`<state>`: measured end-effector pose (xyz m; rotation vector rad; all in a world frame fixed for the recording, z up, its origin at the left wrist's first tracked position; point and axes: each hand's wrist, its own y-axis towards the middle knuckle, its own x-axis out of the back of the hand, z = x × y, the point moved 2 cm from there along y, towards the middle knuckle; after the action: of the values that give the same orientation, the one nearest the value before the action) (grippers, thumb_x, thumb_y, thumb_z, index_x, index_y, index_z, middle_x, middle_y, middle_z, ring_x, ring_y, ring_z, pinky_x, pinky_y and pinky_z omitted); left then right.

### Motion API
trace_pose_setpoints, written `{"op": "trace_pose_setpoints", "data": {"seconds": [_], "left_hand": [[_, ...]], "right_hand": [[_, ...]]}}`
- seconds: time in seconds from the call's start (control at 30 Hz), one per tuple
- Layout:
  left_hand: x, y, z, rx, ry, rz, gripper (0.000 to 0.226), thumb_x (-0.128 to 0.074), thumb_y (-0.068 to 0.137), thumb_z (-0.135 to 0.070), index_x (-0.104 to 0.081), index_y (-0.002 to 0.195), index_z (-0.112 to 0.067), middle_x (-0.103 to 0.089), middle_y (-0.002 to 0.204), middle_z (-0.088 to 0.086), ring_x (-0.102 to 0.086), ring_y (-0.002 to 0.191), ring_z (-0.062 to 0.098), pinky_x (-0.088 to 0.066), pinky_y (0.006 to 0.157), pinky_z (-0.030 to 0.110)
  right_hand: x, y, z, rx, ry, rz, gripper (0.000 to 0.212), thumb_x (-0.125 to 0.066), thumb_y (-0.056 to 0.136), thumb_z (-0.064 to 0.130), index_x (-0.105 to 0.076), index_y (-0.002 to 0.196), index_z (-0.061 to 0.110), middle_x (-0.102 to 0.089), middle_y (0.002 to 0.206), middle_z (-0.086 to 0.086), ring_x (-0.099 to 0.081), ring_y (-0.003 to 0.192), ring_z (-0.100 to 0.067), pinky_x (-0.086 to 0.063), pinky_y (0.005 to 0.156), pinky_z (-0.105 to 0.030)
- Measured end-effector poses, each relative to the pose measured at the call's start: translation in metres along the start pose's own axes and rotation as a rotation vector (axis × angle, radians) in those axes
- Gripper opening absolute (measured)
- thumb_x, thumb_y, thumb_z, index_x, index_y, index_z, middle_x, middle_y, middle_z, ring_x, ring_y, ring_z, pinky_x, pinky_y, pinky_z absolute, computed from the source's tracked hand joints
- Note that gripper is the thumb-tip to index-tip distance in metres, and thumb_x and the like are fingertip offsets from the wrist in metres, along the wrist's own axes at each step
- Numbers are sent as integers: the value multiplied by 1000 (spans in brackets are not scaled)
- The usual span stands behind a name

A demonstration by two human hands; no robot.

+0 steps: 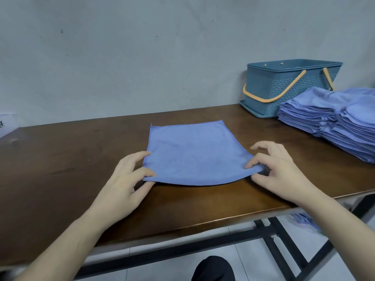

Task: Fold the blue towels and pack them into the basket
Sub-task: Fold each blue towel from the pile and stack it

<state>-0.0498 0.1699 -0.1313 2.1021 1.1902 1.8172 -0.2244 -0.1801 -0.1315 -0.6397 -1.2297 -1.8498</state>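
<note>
While the blue towel (188,153) is lying flat on the wooden surface (60,159), the left hand (123,179) and right hand (278,171) are each pinching a near corner. It is sagging limply between the grips, so it is probably light and soft, best held by its hemmed corners.

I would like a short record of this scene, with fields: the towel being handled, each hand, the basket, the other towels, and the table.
towel in work: blue towel, spread flat on the table, near corners lifted a little
left hand: left hand pinches the near left corner
right hand: right hand pinches the near right corner
basket: blue basket with orange handles, at the far right by the wall; inside not visible
other towels: stack of blue towels, in front of the basket
table: brown wooden table
</note>
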Motion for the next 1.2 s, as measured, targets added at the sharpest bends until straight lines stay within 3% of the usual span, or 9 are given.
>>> {"op": "trace_pose_setpoints", "data": {"seconds": [0.1, 0.17, 0.27, 0.33, 0.43, 0.6, 0.73, 1.0, 1.2], "left_hand": [[4, 1, -4, 52, -207, -10, 5, -62, 97, -35, -62, 91, -35, -58, 135, -21, -44, 137, 4, -40, 105, 22], [8, 1, -7, 189, -392, -33, 12, -64, 91, -28, -61, 88, -38, -69, 115, -21, -55, 126, 1, -42, 101, 17], [14, 1, -9, 327, -536, -131, 26, -72, 91, -15, -65, 81, -38, -71, 93, -15, -66, 84, 12, -45, 75, 12], [17, 1, -11, 376, -644, -200, 31, -73, 89, -7, -67, 82, -36, -69, 83, -13, -59, 71, 10, -45, 66, 12], [17, 2, -19, 423, -797, -248, 34, -65, 91, 1, -60, 105, -30, -71, 74, -6, -61, 64, 6, -48, 58, 15], [16, 1, -26, 364, -712, -221, 43, -65, 92, -1, -64, 111, -40, -73, 97, -17, -67, 84, -1, -50, 73, 10], [17, -4, -25, 329, -560, -80, 55, -58, 92, 11, -79, 83, -39, -73, 98, -18, -66, 92, -4, -43, 81, 5], [28, -15, -24, 440, -619, -141, 39, -60, 95, 2, -81, 86, -30, -75, 98, -22, -66, 97, -10, -43, 83, 2], [29, -27, -20, 504, -604, 137, 45, -53, 96, 8, -82, 73, -18, -74, 97, -5, -68, 98, 9, -45, 83, 15]], "right_hand": [[4, -2, 5, 17, 145, 55, 32, -72, 75, 11, -62, 86, 39, -48, 146, 16, -28, 146, -6, -25, 116, -38], [4, -3, 7, -14, 335, 74, 37, -69, 82, 1, -60, 87, 37, -61, 136, 16, -37, 143, -3, -27, 119, -39], [8, -5, 9, -81, 575, 34, 36, -63, 93, -3, -64, 92, 34, -73, 97, 7, -67, 104, -21, -47, 95, -40], [10, -9, 10, -119, 693, -16, 29, -62, 96, 8, -62, 107, 35, -60, 70, -5, -48, 66, -34, -40, 71, -43], [7, -13, 6, -145, 680, -31, 31, -58, 95, 28, -50, 123, 39, -40, 59, -15, -30, 59, -43, -28, 62, -45], [10, -15, 16, -86, 428, 47, 58, -48, 97, -10, -68, 86, 42, -68, 89, 17, -59, 79, -5, -41, 78, -14], [13, -23, 24, -88, 438, 255, 48, -57, 96, -4, -77, 84, 38, -74, 94, 11, -66, 91, -15, -46, 85, -20], [16, -30, 26, -218, 455, 257, 31, -64, 98, 15, -80, 99, 42, -48, 56, 14, -35, 54, -5, -30, 55, -14], [18, -31, 28, -232, 498, 129, 42, -59, 100, 13, -76, 97, 51, -69, 102, -24, -53, 81, -21, -37, 76, -26]]}}
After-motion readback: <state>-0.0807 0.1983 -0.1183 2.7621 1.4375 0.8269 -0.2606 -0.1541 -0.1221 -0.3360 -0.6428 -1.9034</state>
